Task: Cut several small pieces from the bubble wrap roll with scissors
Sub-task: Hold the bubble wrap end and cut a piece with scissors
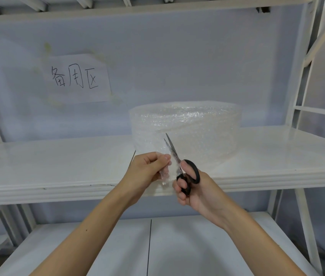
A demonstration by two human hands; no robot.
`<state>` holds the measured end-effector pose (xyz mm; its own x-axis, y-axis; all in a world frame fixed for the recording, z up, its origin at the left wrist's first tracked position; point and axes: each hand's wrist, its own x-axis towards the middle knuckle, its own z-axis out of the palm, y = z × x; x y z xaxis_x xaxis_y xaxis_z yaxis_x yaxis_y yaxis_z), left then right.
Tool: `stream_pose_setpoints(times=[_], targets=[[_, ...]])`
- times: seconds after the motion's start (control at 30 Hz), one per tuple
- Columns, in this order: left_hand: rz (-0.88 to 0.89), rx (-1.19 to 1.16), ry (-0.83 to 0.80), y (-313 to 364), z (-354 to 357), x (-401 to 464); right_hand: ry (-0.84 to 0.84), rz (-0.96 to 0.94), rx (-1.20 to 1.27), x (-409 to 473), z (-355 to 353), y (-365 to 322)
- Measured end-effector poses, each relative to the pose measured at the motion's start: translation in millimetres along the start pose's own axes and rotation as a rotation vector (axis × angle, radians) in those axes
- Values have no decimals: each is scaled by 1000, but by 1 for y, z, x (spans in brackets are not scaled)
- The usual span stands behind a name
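Note:
A large clear bubble wrap roll [197,124] stands on end on the white middle shelf [58,166], right of centre. A loose strip [166,172] of its wrap hangs forward over the shelf's front edge. My left hand [147,168] pinches that strip at its left side. My right hand [193,190] grips black-handled scissors [185,172], with fingers through the loops. The blades point up and away, slightly apart, with the wrap between them just right of my left thumb.
A paper sign [76,78] with handwritten characters is stuck to the pale back wall at left. White metal uprights [304,62] frame the shelf on the right and left. A lower white shelf [157,246] lies beneath my forearms.

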<state>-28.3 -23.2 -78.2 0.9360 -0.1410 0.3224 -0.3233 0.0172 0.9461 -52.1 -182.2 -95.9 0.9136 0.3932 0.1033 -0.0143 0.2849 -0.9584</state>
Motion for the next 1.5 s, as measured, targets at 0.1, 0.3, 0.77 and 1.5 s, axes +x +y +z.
stream_pose_setpoints(times=[0.1, 0.3, 0.77, 1.5], targets=[[3, 0, -32, 0, 0, -1, 9, -12, 13, 3, 0, 0], [-11, 2, -16, 2, -2, -1, 40, -42, 42, 4, 3, 3], [-11, 33, -68, 4, -2, -2, 57, -28, 128, 7, 8, -3], [-33, 35, -98, 1, -5, -2, 62, -74, 61, 18, 5, -10]])
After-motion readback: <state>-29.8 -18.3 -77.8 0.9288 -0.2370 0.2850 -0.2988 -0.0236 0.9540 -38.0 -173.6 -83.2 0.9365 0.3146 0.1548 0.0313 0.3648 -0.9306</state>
